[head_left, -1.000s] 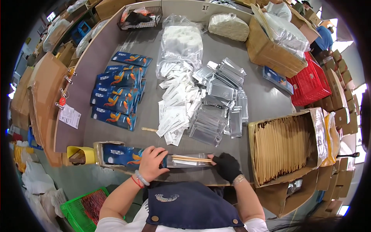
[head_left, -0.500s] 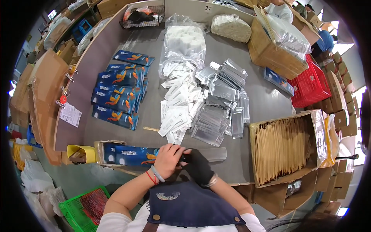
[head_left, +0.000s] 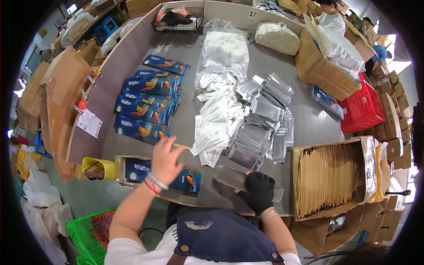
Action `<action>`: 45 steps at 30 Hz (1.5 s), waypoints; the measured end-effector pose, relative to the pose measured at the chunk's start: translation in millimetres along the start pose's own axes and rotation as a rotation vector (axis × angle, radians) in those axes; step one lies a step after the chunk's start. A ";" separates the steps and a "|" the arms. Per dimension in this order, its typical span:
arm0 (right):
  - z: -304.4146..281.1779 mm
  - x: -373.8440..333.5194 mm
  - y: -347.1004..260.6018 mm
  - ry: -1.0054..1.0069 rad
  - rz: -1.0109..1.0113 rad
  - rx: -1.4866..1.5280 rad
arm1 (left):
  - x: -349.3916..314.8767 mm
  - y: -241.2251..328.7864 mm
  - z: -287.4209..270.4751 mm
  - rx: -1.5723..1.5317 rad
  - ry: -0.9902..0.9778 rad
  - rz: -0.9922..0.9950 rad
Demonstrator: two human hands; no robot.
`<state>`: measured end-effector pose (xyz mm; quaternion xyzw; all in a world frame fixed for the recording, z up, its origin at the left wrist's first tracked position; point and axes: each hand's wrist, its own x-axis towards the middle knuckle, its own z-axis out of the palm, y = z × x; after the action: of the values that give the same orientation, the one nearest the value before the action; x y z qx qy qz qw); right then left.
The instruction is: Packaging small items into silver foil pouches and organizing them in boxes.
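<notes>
My left hand [head_left: 165, 161] is bare and open, its fingers spread and empty. It hovers at the near edge of a stack of blue printed packets [head_left: 143, 108], with the lowest packet just beyond its fingertips. More blue packets [head_left: 187, 181] lie by the front edge, partly inside a small open carton [head_left: 122, 173]. In its black fingerless glove, my right hand [head_left: 258, 191] is closed on a clear rounded-end plastic sheet [head_left: 229, 176] held low over the table. Beyond the hands lie a heap of small white sachets [head_left: 214, 119] and piles of clear-and-silver flat packs [head_left: 249, 143].
A carton of upright kraft envelopes [head_left: 329, 176] stands at the right front, with a red crate [head_left: 362, 106] behind it. A yellow container [head_left: 98, 168] sits at the left front corner. A wire basket [head_left: 179, 23] and a wrapped white bundle [head_left: 277, 38] are at the back.
My hands, together at the front edge before, have parted. The left went up and left toward the blue packets, opening; the right moved right with the clear sheet. The view shifted slightly.
</notes>
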<state>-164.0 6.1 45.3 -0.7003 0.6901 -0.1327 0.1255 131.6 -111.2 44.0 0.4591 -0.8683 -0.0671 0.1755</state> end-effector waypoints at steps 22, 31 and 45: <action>46.8 23.5 -23.4 0.045 -0.293 0.127 | 3.5 12.3 61.1 -0.403 -0.024 -0.298; -52.1 -83.7 181.8 0.637 0.523 -0.119 | 48.4 2.7 80.0 -0.263 -0.008 -0.205; -109.1 -91.7 198.4 0.174 0.945 -0.282 | 68.3 90.2 109.0 -0.149 -0.094 0.330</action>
<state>-389.4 95.5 74.8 -0.3078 0.9510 -0.0248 0.0178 -13.4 -120.8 -15.7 0.2927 -0.9317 -0.1228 0.1768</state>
